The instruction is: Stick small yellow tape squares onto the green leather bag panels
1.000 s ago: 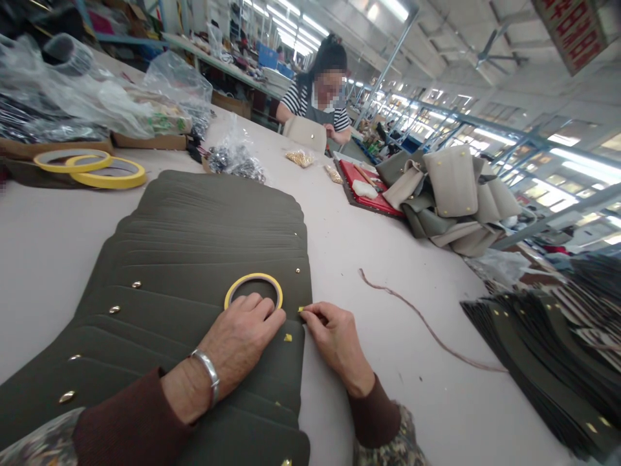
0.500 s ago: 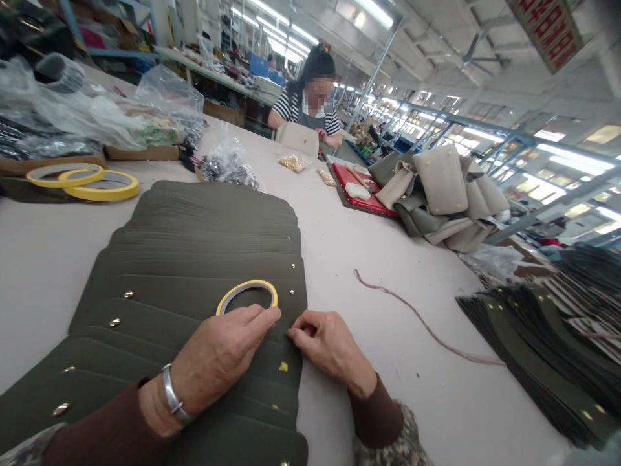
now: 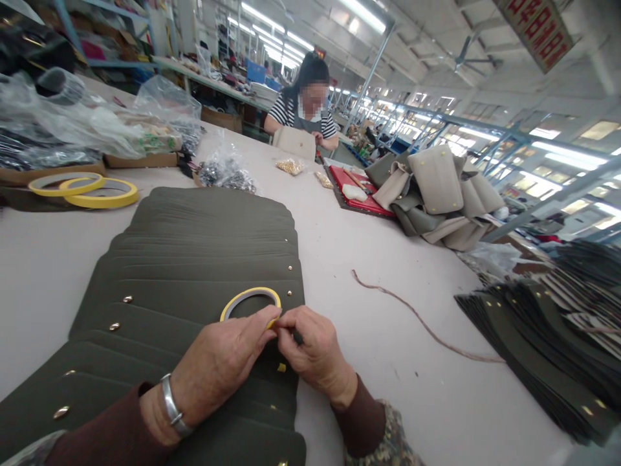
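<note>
My left hand (image 3: 220, 359), with a silver bracelet on the wrist, is closed on a roll of yellow tape (image 3: 250, 294). It holds the roll tilted above overlapping dark green panels (image 3: 208, 259). Thumb and forefinger of my right hand (image 3: 315, 349) pinch at the roll's near edge, touching the left fingertips. The pinched bit of tape is mostly hidden by the fingers. Gold studs (image 3: 114, 326) dot both sides of the panels. Just below the right fingertips a small yellow piece of tape (image 3: 281, 367) sticks to a panel.
More yellow tape rolls (image 3: 104, 194) lie at left, near plastic bags (image 3: 92, 123). A brown cord (image 3: 422, 323) crosses the table at right, beside stacked dark strips (image 3: 533, 349). Beige and green bag pieces (image 3: 436, 181) are heaped by a red board (image 3: 347, 184). A person (image 3: 310, 103) works across the table.
My right hand has moved left from the panels' edge to meet the tape roll and my left fingertips. The roll has shifted slightly right and down in view.
</note>
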Motion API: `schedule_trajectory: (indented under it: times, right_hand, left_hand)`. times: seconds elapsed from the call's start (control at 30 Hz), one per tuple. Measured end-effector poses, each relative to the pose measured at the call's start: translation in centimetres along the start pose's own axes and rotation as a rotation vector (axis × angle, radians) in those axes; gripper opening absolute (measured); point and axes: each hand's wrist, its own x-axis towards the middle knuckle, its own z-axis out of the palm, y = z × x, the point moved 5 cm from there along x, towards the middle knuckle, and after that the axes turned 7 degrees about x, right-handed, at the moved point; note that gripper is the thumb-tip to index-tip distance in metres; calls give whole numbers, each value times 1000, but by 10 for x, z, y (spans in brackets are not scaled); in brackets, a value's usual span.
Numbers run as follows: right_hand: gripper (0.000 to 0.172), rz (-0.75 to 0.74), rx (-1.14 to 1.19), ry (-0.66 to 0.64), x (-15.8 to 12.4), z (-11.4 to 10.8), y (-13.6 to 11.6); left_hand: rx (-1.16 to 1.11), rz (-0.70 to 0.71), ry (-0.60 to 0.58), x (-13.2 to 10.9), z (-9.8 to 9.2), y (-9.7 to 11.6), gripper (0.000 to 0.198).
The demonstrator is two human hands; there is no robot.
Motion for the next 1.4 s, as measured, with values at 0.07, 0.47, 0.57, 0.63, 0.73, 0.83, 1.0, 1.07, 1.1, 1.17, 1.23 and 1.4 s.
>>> schedule_trajectory:
  times: [0.07, 0.47, 0.57, 0.63, 0.73, 0.83, 1.0, 1.07, 1.1, 1.17, 1.23, 1.4]
  right_hand:
    - [14, -17, -54, 35, 0, 0, 0]
    - [11, 771, 425, 238, -7, 2, 40]
    - [23, 948, 569, 267, -14, -3, 63]
    - [30, 980, 633, 250, -16, -4, 71]
    - [35, 987, 681, 207, -18, -5, 74]
    - [33, 993, 661, 142, -20, -6, 73]
    - [22, 966, 462, 38, -22, -8, 70]
    - [19, 930, 374, -2, -21, -7, 67]
    - [17, 899, 323, -21, -19, -6, 65]
    - [15, 803, 205, -52, -14, -5, 59]
    - [14, 691, 78, -65, -9, -4, 52]
    - [13, 566, -74, -78, -6, -2, 45]
  left_hand:
    - [-21, 3, -8, 2, -2, 0, 23]
    - [-74, -34, -37, 3, -3, 5, 20]
    - [50, -21, -178, 3, 6, 4, 15]
    - [132, -35, -325, 3, 14, 1, 14]
    - [142, -28, -489, 0, 22, 1, 12]
    - [105, -5, -562, -2, 25, 4, 13]
    - [68, -11, -615, -2, 28, 3, 13]
    - [63, -15, -612, -2, 30, 2, 14]
    - [60, -17, -608, -2, 30, 1, 14]
    - [57, -21, -598, -3, 32, 1, 14]
    - [60, -24, -596, -3, 32, 0, 13]
    - [70, -28, -593, -5, 31, 1, 12]
